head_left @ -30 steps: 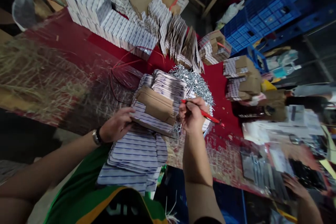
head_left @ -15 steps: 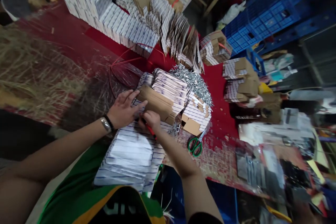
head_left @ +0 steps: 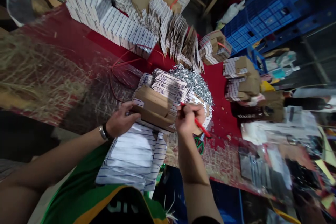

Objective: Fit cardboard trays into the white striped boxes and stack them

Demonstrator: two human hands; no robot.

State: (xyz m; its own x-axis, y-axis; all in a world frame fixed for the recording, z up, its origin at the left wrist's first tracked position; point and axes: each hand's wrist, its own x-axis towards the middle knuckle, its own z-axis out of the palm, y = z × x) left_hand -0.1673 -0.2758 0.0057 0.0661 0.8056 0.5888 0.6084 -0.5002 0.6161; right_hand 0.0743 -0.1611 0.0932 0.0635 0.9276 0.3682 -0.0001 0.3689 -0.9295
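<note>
My left hand (head_left: pixel 121 120) is closed on the left end of a folded brown cardboard piece (head_left: pixel 153 103), thumb on its near side. The cardboard stands tilted over a pile of striped white sheets (head_left: pixel 131 152). My right hand (head_left: pixel 189 116), fingers curled, grips a slim red pen-like tool (head_left: pixel 202 128) near the cardboard's right end. Its exact kind is unclear. Behind the cardboard lies a stack of striped card pieces (head_left: pixel 168 82). Green-handled scissors (head_left: pixel 199 144) lie beside my right wrist, partly hidden.
A heap of small shiny metal pieces (head_left: pixel 195 82) lies beyond the stack. Rows of striped white boxes (head_left: pixel 126 29) and flat cartons (head_left: pixel 181 42) line the far side of the red table (head_left: pixel 217 108). Blue crates (head_left: pixel 262 17) stand at the back right.
My right hand has moved right along the cardboard with the red tool. My left hand has shifted from lying on top to grasping the left end, and the cardboard's near side is now raised.
</note>
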